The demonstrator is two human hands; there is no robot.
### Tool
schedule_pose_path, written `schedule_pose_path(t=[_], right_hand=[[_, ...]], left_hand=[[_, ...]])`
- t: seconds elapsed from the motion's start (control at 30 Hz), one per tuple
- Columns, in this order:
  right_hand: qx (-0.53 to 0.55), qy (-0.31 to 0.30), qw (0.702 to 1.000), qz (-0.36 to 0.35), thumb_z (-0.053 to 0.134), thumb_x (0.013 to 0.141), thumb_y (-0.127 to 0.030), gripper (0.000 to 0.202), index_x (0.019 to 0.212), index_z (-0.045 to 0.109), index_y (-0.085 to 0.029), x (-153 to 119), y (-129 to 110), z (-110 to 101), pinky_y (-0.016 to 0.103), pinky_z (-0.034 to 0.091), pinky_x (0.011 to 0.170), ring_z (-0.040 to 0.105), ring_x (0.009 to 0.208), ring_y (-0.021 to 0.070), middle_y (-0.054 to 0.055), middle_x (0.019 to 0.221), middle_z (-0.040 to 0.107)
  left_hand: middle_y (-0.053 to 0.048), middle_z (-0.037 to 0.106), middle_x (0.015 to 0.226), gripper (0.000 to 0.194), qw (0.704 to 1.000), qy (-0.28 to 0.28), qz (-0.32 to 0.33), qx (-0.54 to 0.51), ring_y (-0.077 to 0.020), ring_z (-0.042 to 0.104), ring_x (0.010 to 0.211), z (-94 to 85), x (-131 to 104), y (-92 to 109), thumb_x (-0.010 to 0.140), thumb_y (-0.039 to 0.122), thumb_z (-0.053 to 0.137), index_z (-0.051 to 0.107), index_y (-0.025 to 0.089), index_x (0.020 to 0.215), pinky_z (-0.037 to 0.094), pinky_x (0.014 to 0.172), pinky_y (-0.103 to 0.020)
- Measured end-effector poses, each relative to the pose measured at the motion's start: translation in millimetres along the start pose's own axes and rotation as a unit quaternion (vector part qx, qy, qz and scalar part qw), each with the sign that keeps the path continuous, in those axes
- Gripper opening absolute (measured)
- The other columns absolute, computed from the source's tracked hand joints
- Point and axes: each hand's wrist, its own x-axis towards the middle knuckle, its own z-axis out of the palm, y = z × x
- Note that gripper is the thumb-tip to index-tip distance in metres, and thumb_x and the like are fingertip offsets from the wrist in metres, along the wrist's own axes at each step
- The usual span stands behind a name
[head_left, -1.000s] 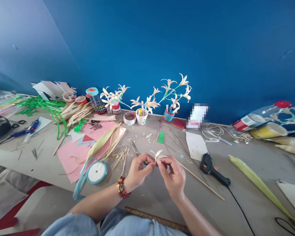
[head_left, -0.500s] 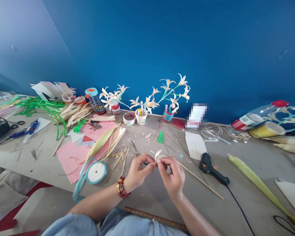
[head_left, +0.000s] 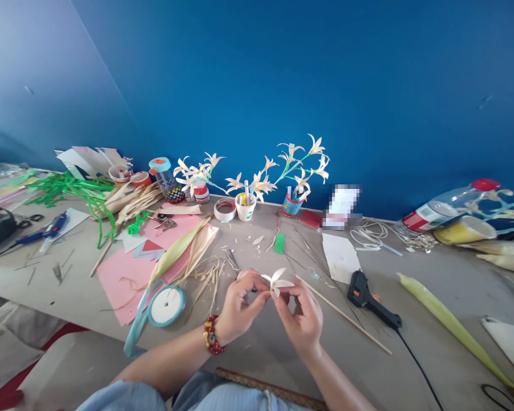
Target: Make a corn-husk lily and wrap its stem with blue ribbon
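Observation:
A small cream-white handmade flower (head_left: 278, 279) with narrow pointed petals is held between my two hands, above the grey table. My left hand (head_left: 246, 302) pinches it low at its left side, thumb and fingers together. From the right, my right hand (head_left: 300, 311) grips its base between thumb and fingertips. The petals fan upward and outward, and my fingers hide the flower's base. Just beyond the hands lie pale husk scraps (head_left: 209, 277) and small white bits. A thin wooden stick (head_left: 346, 317) lies to the right of my right hand.
A black glue gun (head_left: 368, 297) with its cord lies right, near a green husk (head_left: 449, 319). At left are a ribbon spool (head_left: 166, 305) and pink paper (head_left: 115, 279). Along the blue wall, finished flowers (head_left: 263, 185) rise from a white cup (head_left: 245, 210) and a blue can (head_left: 291, 204).
The flower has turned slightly in my fingers, so its petals spread more toward the camera. Both hands stay in nearly the same place, and the view has shifted a little.

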Motion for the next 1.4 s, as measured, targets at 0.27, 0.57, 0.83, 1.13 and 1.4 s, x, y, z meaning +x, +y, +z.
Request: schedule_pose_path(t=[0.27,0.57,0.83,1.13,1.4], right_hand=[[0.023,-0.006,1.0,0.005,0.061,0.086,-0.011,0.012,0.087,0.062,-0.023,-1.9,0.1,-0.8,0.027,0.049,0.059,0.06,0.068,0.0158,0.002,0.078,0.063],[0.025,-0.001,1.0,-0.017,0.059,0.088,-0.012,0.013,0.088,0.065,-0.023,1.6,-2.3,-1.5,0.027,0.05,0.059,0.062,0.07,0.017,0.003,0.078,0.065],[0.053,0.008,0.998,0.015,0.059,0.089,-0.017,0.008,0.085,0.063,-0.022,-2.9,2.7,0.3,0.029,0.051,0.061,0.061,0.071,0.0181,0.004,0.077,0.064],[0.066,0.011,0.997,0.036,0.059,0.09,-0.017,0.007,0.085,0.061,-0.022,-7.2,8.1,2.5,0.03,0.05,0.064,0.059,0.073,0.0178,0.004,0.078,0.062],[0.094,0.011,0.995,0.043,0.064,0.087,-0.02,0.002,0.086,0.063,-0.022,-6.8,6.1,2.1,0.031,0.052,0.062,0.061,0.074,0.0194,0.006,0.08,0.062]], left_hand=[[-0.005,0.071,0.078,0.012,0.999,-0.007,0.026,0.024,-0.0183,0.062,0.082,0.4,2.4,0.4,0.087,0.024,0.062,0.062,0.019,0.076,0.043,0.095,-0.039],[-0.005,0.071,0.077,0.017,1.0,-0.014,0.005,0.013,-0.0173,0.062,0.078,1.5,0.6,-2.4,0.088,0.028,0.061,0.061,0.018,0.075,0.043,0.093,-0.037],[-0.006,0.071,0.077,0.017,1.0,-0.016,0.009,0.003,-0.018,0.062,0.079,1.8,1.4,1.2,0.088,0.029,0.061,0.061,0.018,0.074,0.043,0.094,-0.038],[-0.006,0.071,0.076,0.017,1.0,-0.012,0.009,0.002,-0.0195,0.062,0.082,2.4,1.3,0.9,0.088,0.031,0.061,0.061,0.019,0.076,0.043,0.095,-0.039],[-0.007,0.071,0.077,0.021,1.0,-0.016,0.004,0.011,-0.0194,0.063,0.08,1.0,1.7,1.0,0.089,0.034,0.059,0.062,0.019,0.076,0.043,0.095,-0.04]])
